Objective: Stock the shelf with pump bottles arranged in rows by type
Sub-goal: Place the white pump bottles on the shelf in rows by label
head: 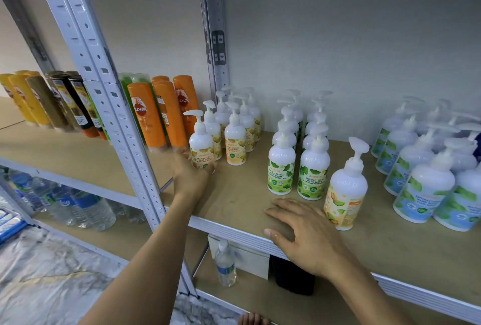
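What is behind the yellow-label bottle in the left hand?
Behind the yellow-label bottle in the left hand, more yellow-label pump bottles run back toward the wall. Their lower bodies are covered, so the count is unclear.

yellow-label pump bottle (pixel 201 142) upright in the left fingers (pixel 212 168), matching rows (pixel 235 137) right behind it, green-label rows (pixel 296 166) just past the right fingers (pixel 286 207), one stray yellow-label bottle (pixel 346 189) tilted right beside those fingers, blue-label bunch (pixel 416 181) further right, all on the shelf (pixel 234 194)
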{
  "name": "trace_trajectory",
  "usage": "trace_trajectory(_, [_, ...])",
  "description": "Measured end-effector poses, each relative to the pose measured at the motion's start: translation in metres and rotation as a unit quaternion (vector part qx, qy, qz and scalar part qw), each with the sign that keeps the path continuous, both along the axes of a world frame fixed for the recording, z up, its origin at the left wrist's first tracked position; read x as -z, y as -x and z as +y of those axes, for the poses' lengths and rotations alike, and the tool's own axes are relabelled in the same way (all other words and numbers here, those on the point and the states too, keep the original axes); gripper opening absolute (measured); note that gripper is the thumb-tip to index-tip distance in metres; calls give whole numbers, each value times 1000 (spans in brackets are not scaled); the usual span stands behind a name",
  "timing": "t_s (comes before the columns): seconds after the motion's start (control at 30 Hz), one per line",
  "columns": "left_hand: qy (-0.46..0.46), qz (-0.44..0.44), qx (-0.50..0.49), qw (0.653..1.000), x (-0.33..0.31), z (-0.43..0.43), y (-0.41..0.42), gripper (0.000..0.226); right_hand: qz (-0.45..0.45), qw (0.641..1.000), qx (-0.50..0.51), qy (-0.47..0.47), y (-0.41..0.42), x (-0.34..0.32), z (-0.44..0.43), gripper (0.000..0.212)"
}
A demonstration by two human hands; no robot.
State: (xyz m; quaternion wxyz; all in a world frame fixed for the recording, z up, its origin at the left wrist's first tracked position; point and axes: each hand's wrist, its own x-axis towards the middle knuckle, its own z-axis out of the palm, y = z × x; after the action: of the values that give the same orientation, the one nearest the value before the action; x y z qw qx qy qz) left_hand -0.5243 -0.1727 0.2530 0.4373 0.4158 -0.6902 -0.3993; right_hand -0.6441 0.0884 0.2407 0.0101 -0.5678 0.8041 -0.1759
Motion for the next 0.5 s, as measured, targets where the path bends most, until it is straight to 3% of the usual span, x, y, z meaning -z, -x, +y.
trace_trajectory(0.27, [33, -77, -55, 995, 5, -5, 12, 83, 4, 1000, 1, -5, 0, 1, 0, 69])
trace_trajectory(0.5, [25, -56, -62, 996, 5, -6, 9, 61, 3, 1000, 4, -8, 1, 3, -1, 69])
